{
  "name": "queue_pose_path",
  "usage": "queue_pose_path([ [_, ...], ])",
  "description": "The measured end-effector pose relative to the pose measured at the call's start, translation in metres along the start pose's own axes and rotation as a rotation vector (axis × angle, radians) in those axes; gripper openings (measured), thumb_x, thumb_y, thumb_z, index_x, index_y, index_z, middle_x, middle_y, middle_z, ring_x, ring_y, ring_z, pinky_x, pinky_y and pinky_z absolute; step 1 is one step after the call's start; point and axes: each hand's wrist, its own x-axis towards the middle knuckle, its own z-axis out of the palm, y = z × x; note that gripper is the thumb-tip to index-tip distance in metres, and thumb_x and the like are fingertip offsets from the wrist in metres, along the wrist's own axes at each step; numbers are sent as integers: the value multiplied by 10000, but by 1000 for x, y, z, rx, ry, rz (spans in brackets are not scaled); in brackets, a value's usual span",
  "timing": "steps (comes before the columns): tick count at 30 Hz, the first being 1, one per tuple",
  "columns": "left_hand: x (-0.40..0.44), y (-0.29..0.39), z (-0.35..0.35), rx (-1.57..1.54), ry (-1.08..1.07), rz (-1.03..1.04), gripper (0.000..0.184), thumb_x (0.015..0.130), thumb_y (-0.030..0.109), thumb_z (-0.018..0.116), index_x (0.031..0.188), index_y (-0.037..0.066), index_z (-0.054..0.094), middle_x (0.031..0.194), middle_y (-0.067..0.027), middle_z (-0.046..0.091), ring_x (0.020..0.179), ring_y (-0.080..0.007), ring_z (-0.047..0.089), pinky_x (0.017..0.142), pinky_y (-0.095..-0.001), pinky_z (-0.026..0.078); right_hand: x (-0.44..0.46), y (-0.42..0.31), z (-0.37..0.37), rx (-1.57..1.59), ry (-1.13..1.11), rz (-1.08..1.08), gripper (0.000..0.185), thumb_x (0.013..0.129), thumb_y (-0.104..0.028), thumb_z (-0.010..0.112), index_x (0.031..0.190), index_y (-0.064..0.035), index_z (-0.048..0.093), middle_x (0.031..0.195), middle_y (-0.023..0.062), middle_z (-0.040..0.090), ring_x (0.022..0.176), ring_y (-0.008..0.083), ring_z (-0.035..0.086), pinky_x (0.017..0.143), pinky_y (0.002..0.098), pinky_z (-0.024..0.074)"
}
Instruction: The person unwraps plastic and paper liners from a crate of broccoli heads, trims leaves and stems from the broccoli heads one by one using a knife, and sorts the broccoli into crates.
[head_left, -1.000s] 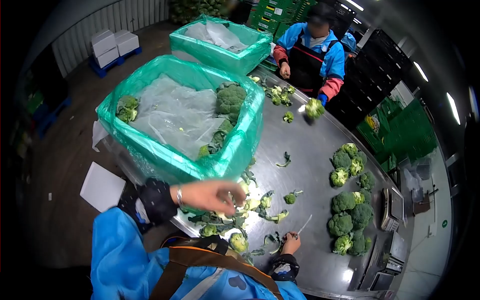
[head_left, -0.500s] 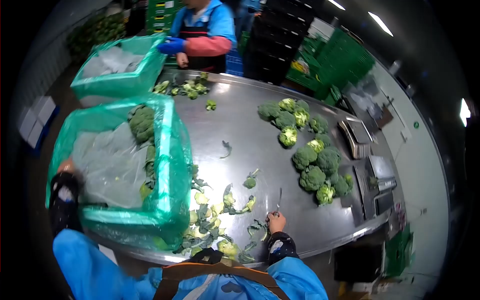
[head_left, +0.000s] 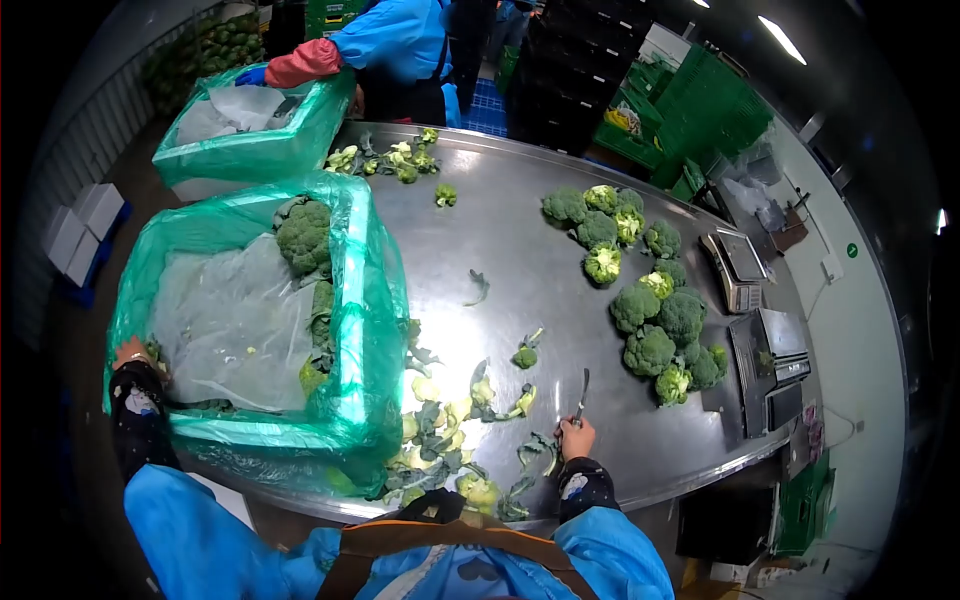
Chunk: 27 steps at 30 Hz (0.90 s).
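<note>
My left hand (head_left: 133, 354) reaches into the left side of the big crate lined with green plastic (head_left: 352, 300); its fingers are small and partly hidden, beside a dark green piece at the wall. Clear film (head_left: 230, 320) covers the crate's middle, and broccoli (head_left: 303, 236) lies along its right side. Near the table's front edge, my right hand (head_left: 576, 438) is closed round a knife (head_left: 583, 393), blade pointing away from me. Leaves and pale stem trimmings (head_left: 435, 430) lie between the crate and that hand. A small broccoli piece (head_left: 525, 356) sits beyond them.
Several broccoli heads (head_left: 650, 350) are grouped on the right of the metal table (head_left: 500, 230), beside scales (head_left: 741, 258). A co-worker (head_left: 395, 50) stands across the table, one gloved hand at a second green-lined crate (head_left: 240, 150). More trimmings (head_left: 400, 160) lie at the far edge.
My left hand has gone from above the trimmings into the big crate's left side. The view has swung right. The co-worker's gloved hand no longer holds a broccoli and is at the far crate.
</note>
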Motion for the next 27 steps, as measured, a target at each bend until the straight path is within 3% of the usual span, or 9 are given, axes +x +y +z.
queue_pose_path([
  [5, -39, 13, -36, 53, 4, 180, 1108, 421, 275, 893, 1347, 172, 292, 1405, -61, 317, 1325, -288, 246, 981, -499, 363, -8, -15, 0, 0, -12, 41, 20, 757, -13, 556, 772, -11, 568, 564, 78, 584, 397, 117, 494, 370, 249, 357],
  [7, -20, 13, 3, -19, 182, 134, 1114, 457, 231, 877, 1372, 205, 240, 1398, -71, 326, 1316, -295, 259, 987, -483, 367, -12, -19, 0, 14, -9, 46, 15, 759, -16, 556, 770, -11, 565, 557, 76, 580, 397, 116, 494, 372, 248, 358],
  [10, 2, 5, 24, -131, 172, 80, 1073, 515, 172, 839, 1380, 241, 207, 1371, -105, 345, 1268, -358, 316, 965, -483, 392, -7, -14, -1, 23, -22, 11, 9, 761, -19, 556, 767, -13, 559, 553, 76, 576, 399, 115, 495, 374, 250, 359],
  [14, -18, 3, 1, -101, 61, 144, 1026, 523, 210, 831, 1351, 160, 227, 1262, -166, 439, 1148, -404, 444, 920, -462, 428, -5, -10, -3, 12, -31, 21, 48, 764, -22, 551, 805, 1, 561, 574, 85, 584, 403, 126, 493, 378, 254, 364],
  [18, -64, 1, -21, -161, 155, 212, 1011, 511, 175, 827, 1339, 125, 250, 1258, -165, 437, 1156, -433, 419, 922, -470, 435, -11, -19, 0, 55, -50, 52, 43, 752, -20, 549, 795, -16, 552, 561, 83, 573, 397, 128, 501, 370, 257, 366],
  [22, 36, -20, 39, -621, 427, 500, 726, 503, 7, 725, 1114, 87, 343, 1054, -172, 490, 1003, -394, 486, 752, -470, 487, -5, -12, -3, 36, -24, 23, 19, 743, -25, 549, 749, -15, 563, 546, 83, 574, 399, 136, 514, 369, 270, 375],
  [23, 60, -27, 47, -724, 518, 608, 666, 485, -33, 688, 1024, 84, 315, 859, -136, 495, 762, -319, 533, 627, -409, 474, -7, -12, -2, 39, -20, 18, 22, 742, -25, 549, 747, -15, 568, 543, 83, 574, 400, 137, 518, 369, 271, 377],
  [26, -41, -38, -16, -1495, 11, 605, 650, 495, -55, 667, 1022, 90, 313, 772, -97, 487, 571, -249, 508, 557, -341, 459, -4, -9, -2, 4, -21, -25, 46, 744, -24, 547, 769, -14, 584, 556, 91, 583, 409, 142, 531, 370, 274, 383],
  [27, -49, -38, -14, -1629, -3, 652, 631, 542, -71, 630, 1065, 103, 324, 802, -102, 508, 483, -214, 485, 522, -308, 460, -7, -10, -3, -13, -20, -41, 57, 745, -23, 546, 780, -13, 590, 564, 94, 587, 413, 144, 535, 370, 275, 385],
])
